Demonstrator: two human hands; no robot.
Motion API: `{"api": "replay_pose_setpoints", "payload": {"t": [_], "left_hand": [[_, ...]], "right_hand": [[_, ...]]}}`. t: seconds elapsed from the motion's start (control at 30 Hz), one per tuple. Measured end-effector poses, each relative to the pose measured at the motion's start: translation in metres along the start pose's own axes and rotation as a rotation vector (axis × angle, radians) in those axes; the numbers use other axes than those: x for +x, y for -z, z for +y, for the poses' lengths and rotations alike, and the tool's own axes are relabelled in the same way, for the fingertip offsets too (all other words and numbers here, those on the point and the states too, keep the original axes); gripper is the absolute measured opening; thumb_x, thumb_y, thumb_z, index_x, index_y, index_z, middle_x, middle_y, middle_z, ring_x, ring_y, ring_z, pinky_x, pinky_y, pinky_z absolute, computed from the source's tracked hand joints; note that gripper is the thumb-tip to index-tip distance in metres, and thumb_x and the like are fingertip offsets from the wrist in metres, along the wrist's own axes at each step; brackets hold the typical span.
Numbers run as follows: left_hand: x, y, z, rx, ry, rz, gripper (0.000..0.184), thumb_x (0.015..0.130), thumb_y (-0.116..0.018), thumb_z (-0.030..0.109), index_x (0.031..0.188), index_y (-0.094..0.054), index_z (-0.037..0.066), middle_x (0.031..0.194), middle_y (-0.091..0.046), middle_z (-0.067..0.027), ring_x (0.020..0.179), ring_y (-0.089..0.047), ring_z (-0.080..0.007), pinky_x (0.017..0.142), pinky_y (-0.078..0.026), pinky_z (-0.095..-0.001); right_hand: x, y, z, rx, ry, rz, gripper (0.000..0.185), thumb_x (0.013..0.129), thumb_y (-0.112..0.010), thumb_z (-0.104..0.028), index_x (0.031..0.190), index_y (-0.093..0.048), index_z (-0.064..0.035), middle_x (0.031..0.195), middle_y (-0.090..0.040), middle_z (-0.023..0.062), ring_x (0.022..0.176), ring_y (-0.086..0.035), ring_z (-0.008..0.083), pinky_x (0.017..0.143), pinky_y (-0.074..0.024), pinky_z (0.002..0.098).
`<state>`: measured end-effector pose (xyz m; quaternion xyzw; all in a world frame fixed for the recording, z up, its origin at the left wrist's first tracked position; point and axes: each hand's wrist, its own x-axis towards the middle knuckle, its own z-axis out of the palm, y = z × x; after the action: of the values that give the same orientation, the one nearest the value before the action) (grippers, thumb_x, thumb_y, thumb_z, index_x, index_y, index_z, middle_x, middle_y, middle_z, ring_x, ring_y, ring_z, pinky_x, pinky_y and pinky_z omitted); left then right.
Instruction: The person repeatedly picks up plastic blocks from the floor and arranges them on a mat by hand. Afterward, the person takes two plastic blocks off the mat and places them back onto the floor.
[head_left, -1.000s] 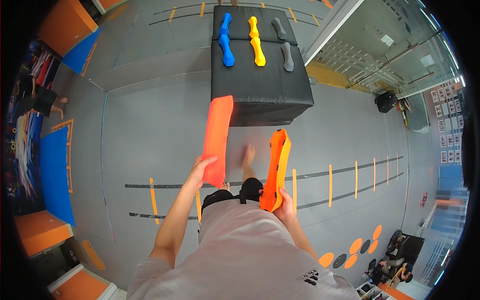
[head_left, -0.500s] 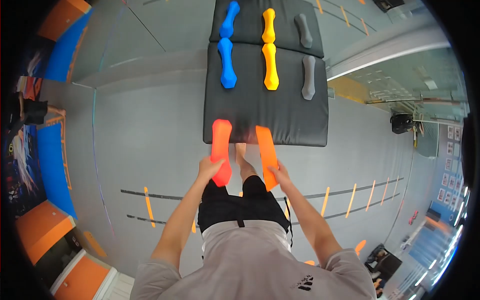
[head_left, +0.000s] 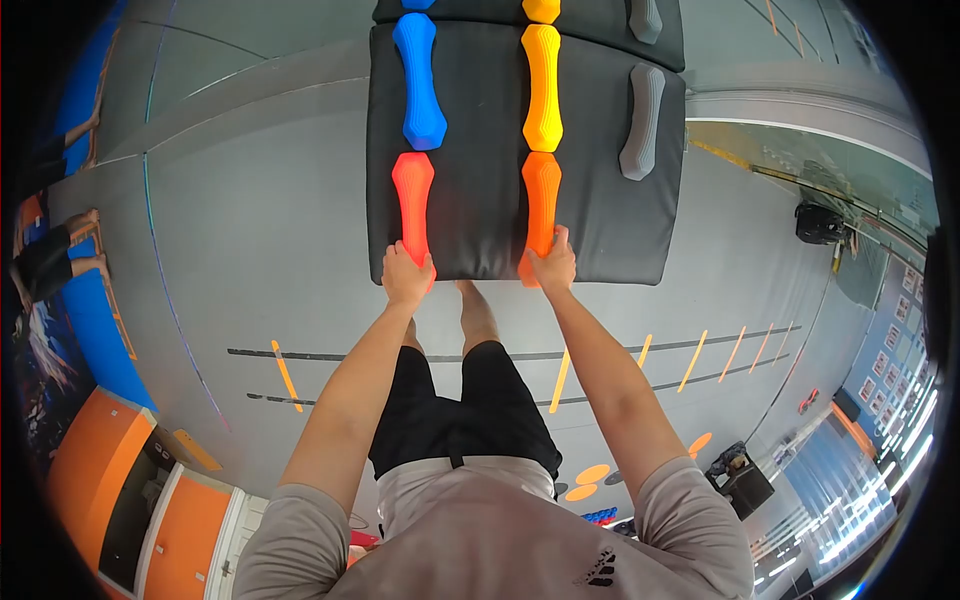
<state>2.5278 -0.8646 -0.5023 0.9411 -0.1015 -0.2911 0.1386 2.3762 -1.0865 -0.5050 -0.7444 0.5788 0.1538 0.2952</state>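
Observation:
My left hand point(head_left: 406, 273) grips the near end of a red bone-shaped piece point(head_left: 413, 195), which lies on the black padded block point(head_left: 480, 200). On the right, my right hand point(head_left: 555, 265) holds the near end of an orange piece point(head_left: 541, 195) on the same block. The red piece's far end is close to a blue piece point(head_left: 420, 80); the orange one's far end meets a yellow piece point(head_left: 542, 85). A grey piece point(head_left: 643, 120) lies farther right.
Another grey piece point(head_left: 646, 18) lies on the block's far section. A mirror wall stands behind. At the left edge are a person's legs point(head_left: 85, 250) near a blue mat point(head_left: 110, 330). A black bag point(head_left: 820, 223) sits at the right.
Both hands have moved forward, bringing the red and orange pieces from above the floor onto the block. The block now appears nearer, and both pieces show their ridged tops.

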Motion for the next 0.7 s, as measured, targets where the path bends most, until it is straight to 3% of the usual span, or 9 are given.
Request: {"api": "replay_pose_setpoints", "payload": {"t": [0.2, 0.3, 0.4, 0.47, 0.5, 0.57, 0.6, 0.63, 0.7], "left_hand": [[0.025, -0.003, -0.018, -0.016, -0.011, -0.151, 0.054, 0.085, -0.067, 0.033, 0.123, -0.051, -0.002, 0.121, -0.053, -0.0151, 0.112, -0.055, -0.0337, 0.089, -0.051, -0.0434], [0.038, -0.025, -0.068, -0.192, -0.108, -0.066, 0.055, 0.085, -0.068, 0.034, 0.124, -0.052, -0.002, 0.128, -0.052, -0.0171, 0.109, -0.058, -0.0307, 0.089, -0.051, -0.0402], [-0.004, 0.027, -0.086, -0.472, -0.001, -0.064, 0.045, 0.084, -0.069, 0.031, 0.116, -0.060, 0.001, 0.117, -0.062, -0.0150, 0.100, -0.062, -0.0252, 0.087, -0.050, -0.0367], [-0.061, 0.070, -0.116, -0.546, -0.062, -0.144, 0.029, 0.084, -0.068, 0.026, 0.104, -0.067, 0.004, 0.094, -0.068, -0.0098, 0.088, -0.065, -0.0203, 0.082, -0.050, -0.0344], [-0.096, 0.073, -0.139, -0.634, -0.061, -0.027, 0.018, 0.083, -0.068, 0.021, 0.092, -0.067, 0.005, 0.080, -0.068, -0.0053, 0.078, -0.064, -0.0171, 0.075, -0.051, -0.0322], [-0.165, 0.100, -0.169, -0.769, 0.207, -0.097, 0.016, 0.083, -0.070, 0.020, 0.086, -0.061, 0.006, 0.077, -0.064, -0.0018, 0.074, -0.058, -0.0115, 0.069, -0.050, -0.0304], [-0.201, 0.101, -0.188, -0.832, 0.246, -0.019, 0.016, 0.083, -0.070, 0.020, 0.086, -0.061, 0.007, 0.076, -0.062, -0.0005, 0.073, -0.057, -0.0107, 0.067, -0.049, -0.0298], [-0.239, 0.112, -0.199, -0.809, 0.325, 0.005, 0.017, 0.083, -0.071, 0.021, 0.085, -0.060, 0.007, 0.075, -0.061, -0.0003, 0.073, -0.057, -0.0111, 0.066, -0.048, -0.0292], [-0.316, 0.134, -0.215, -0.762, 0.429, 0.117, 0.019, 0.082, -0.072, 0.021, 0.083, -0.059, 0.007, 0.076, -0.061, -0.0011, 0.073, -0.057, -0.0117, 0.066, -0.047, -0.0286]], "right_hand": [[-0.002, 0.010, -0.017, -0.045, -0.102, -0.117, 0.072, 0.073, -0.077, -0.035, 0.133, -0.039, -0.0203, 0.125, -0.058, 0.0126, 0.109, -0.062, 0.0329, 0.089, -0.0503, 0.0476], [-0.004, 0.023, -0.021, -0.038, -0.145, -0.159, 0.081, 0.070, -0.080, -0.038, 0.137, -0.037, -0.0204, 0.130, -0.056, 0.0130, 0.113, -0.060, 0.0326, 0.092, -0.0491, 0.0462], [0.003, 0.008, 0.027, 0.005, 0.031, -0.054, 0.089, 0.066, -0.082, -0.046, 0.137, -0.038, -0.0179, 0.116, -0.062, 0.0119, 0.109, -0.061, 0.0319, 0.090, -0.0491, 0.0433], [-0.012, 0.013, 0.040, 0.108, 0.132, -0.038, 0.087, 0.070, -0.082, -0.041, 0.139, -0.040, -0.0090, 0.128, -0.057, 0.0155, 0.111, -0.060, 0.0307, 0.094, -0.0480, 0.0406], [-0.017, 0.011, 0.049, 0.148, 0.211, -0.014, 0.085, 0.072, -0.080, -0.040, 0.139, -0.041, -0.0058, 0.133, -0.055, 0.0158, 0.112, -0.060, 0.0285, 0.096, -0.0476, 0.0391], [-0.014, 0.001, 0.063, 0.221, 0.349, -0.017, 0.080, 0.078, -0.077, -0.037, 0.141, -0.040, -0.0022, 0.132, -0.056, 0.0143, 0.113, -0.059, 0.0254, 0.097, -0.0465, 0.0375], [-0.042, 0.031, 0.029, 0.203, 0.370, -0.100, 0.075, 0.081, -0.077, -0.033, 0.138, -0.041, -0.0010, 0.129, -0.057, 0.0149, 0.113, -0.059, 0.0243, 0.098, -0.0462, 0.0360], [-0.031, 0.013, 0.039, 0.546, 0.562, -0.224, 0.065, 0.082, -0.076, -0.029, 0.132, -0.045, -0.0012, 0.124, -0.059, 0.0128, 0.111, -0.059, 0.0223, 0.096, -0.0468, 0.0346], [-0.059, 0.025, -0.005, 0.363, 0.605, -0.098, 0.040, 0.077, -0.072, -0.010, 0.113, -0.056, -0.0047, 0.104, -0.063, 0.0091, 0.100, -0.061, 0.0210, 0.089, -0.0482, 0.0333]]}}
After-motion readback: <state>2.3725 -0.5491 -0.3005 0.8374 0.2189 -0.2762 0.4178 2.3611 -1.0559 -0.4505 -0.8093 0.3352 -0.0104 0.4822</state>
